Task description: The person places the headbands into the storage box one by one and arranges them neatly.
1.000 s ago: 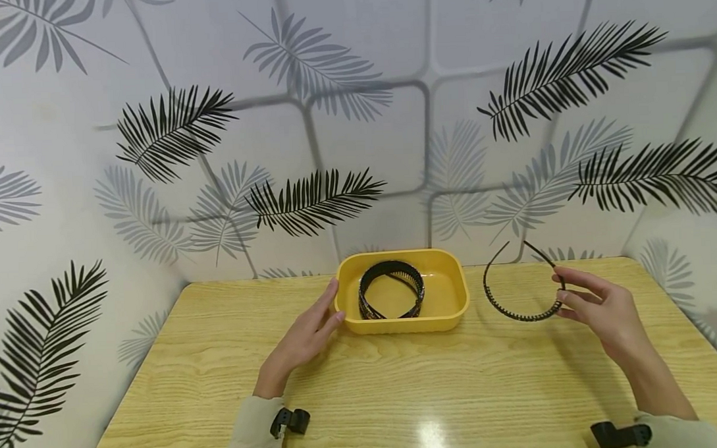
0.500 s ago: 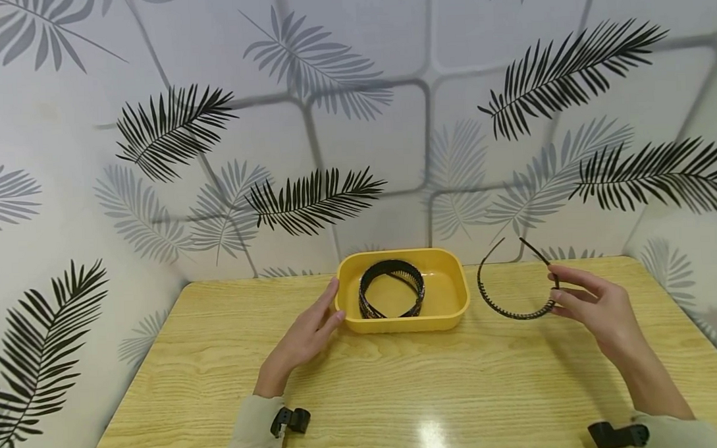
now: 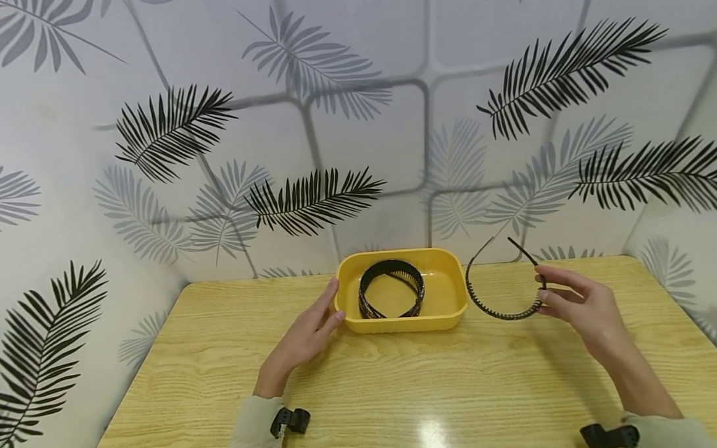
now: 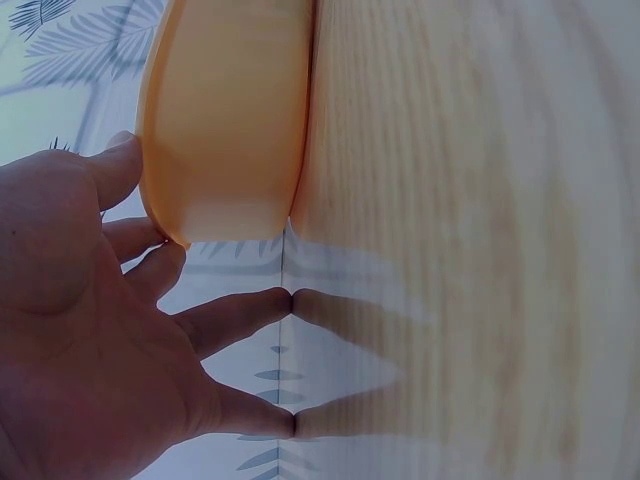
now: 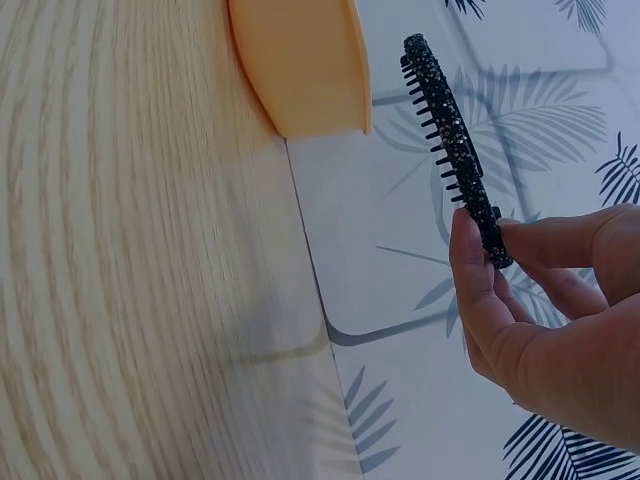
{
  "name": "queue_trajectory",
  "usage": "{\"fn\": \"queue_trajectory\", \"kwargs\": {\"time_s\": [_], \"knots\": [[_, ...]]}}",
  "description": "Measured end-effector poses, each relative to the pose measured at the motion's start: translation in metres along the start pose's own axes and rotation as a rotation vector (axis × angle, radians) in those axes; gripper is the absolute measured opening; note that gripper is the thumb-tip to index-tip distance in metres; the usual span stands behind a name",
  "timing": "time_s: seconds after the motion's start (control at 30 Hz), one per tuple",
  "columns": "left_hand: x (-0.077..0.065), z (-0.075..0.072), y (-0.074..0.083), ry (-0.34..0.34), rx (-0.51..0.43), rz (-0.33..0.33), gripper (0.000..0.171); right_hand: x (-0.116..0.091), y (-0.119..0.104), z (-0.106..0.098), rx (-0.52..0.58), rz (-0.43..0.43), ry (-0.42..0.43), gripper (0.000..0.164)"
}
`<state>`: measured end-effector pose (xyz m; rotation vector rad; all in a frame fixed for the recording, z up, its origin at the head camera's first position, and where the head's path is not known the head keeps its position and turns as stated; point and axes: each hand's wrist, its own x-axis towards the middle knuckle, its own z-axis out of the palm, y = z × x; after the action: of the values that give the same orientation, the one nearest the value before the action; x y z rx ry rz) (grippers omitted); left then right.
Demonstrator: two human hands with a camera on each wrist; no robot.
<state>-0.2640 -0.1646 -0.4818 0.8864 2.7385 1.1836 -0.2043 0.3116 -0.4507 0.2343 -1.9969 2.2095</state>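
Note:
My right hand [image 3: 587,311] pinches a thin black toothed headband [image 3: 497,315] between thumb and fingers. It is held above the table, close to the right end of a yellow tray [image 3: 409,325]. The right wrist view shows speckled glitter on the headband [image 5: 450,130] and its row of short teeth. Inside the tray, left of its middle, lie dark headbands [image 3: 367,309] nested together; how many is hard to tell. My left hand [image 3: 305,331] rests against the tray's left end, fingers extended along the side and thumb at the front corner. Its lower fingertips touch the table in the left wrist view.
The tray stands at the back edge of a light wood-grain table [image 3: 388,394], close to a leaf-patterned wall covering [image 3: 379,144]. Black wrist cameras sit on both sleeves, the left camera [image 3: 291,422] and the right camera [image 3: 609,437].
My right hand has moved left with the headband, bringing it close to the tray's right end. The left hand, the tray and the headbands inside have stayed in place.

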Motion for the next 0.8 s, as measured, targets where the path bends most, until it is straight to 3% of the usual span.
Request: {"fn": "queue_trajectory", "kwargs": {"time_s": [0.8], "knots": [[0.000,-0.001,0.002,-0.004,-0.011,-0.002,0.065,0.001,0.009,0.033,-0.034,-0.048,-0.031,0.039]]}}
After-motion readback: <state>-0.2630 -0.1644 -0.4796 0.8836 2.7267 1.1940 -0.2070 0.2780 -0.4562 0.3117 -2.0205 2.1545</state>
